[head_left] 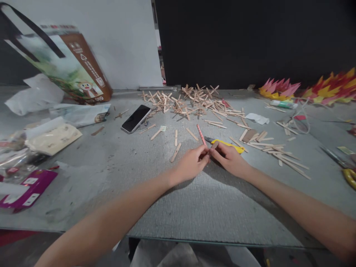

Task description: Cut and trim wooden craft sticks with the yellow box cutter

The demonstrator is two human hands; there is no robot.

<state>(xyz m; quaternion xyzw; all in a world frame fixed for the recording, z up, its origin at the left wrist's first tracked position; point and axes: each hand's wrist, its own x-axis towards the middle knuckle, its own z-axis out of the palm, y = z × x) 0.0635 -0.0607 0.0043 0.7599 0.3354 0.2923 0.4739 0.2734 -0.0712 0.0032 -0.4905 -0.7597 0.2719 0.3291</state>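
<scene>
My left hand (191, 161) is closed, its fingertips pinched together close to my right hand. A thin pink patterned stick (201, 134), perhaps a pencil, points up and away from its fingers. My right hand (229, 158) is also closed, pinching a small flat brown piece (215, 145) between thumb and fingers. The two hands meet low over the table, and the fingers partly hide what they hold. Just behind the right hand lies a yellow utility knife (232, 146). Loose wooden craft sticks (176, 152) lie to the left of the hands.
A heap of joined craft sticks (191, 102) spreads along the back. More sticks (283, 154) lie right, near yellow-handled scissors (349, 176) and folded paper flames (278, 89). Left are a phone (136, 118), a shopping bag (80, 70), plastic packets (52, 137) and a purple box (35, 189).
</scene>
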